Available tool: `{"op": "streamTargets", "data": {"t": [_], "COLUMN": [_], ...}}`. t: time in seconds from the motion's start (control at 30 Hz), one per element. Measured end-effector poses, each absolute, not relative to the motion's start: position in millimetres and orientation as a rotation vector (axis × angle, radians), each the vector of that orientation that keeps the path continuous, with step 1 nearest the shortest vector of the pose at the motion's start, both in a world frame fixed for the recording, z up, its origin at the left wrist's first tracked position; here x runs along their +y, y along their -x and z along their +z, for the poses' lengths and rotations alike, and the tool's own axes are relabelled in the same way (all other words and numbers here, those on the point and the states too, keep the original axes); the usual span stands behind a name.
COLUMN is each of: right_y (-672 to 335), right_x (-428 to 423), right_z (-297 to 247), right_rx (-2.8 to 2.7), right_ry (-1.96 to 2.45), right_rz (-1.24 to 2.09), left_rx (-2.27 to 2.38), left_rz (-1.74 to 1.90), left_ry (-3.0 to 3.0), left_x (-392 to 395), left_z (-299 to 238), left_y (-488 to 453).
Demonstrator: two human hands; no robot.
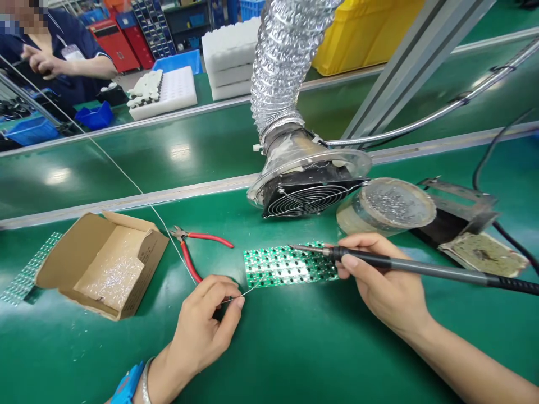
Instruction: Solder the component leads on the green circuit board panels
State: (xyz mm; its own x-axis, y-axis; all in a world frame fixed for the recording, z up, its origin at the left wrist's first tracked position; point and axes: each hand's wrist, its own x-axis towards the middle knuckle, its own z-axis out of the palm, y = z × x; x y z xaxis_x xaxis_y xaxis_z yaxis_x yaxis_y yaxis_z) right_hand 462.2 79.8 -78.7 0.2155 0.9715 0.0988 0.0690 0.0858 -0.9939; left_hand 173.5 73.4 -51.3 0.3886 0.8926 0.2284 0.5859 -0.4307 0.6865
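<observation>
Electronics workshop, soldering iron (438, 270), circuit board (278, 268), foil duct (290, 56), yellow crate (366, 36)

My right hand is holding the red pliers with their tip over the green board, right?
Not quite: the head view shows your right hand holding a soldering iron, not the red pliers, with its tip over the green board.
</observation>
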Motion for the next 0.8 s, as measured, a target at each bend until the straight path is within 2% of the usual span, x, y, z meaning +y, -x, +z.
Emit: {"op": "streamTargets", "data": {"t": [0.3, 0.53, 0.8], "right_y": [-457.9, -433.8, -426.8], "right_x": [64.3, 94.5, 100.9], "right_z": [-66.5, -47.6, -53.5], "right_rx": [-1.452, -1.715, -1.763], "right_ry": [1.349, 1.225, 1.259], "right_rz": [0.734, 0.872, 0.917], "left_rx": [1.43, 1.391, 1.447], "left_rz": [0.813, 0.801, 0.801], "left_ry": [-2.223, -2.355, -2.379], "left_x": [71.7, 62.9, 64.5], "left_z": [-41.2, -31.4, -36.5], "left_y": [-160.1, -167.8, -170.4]}}
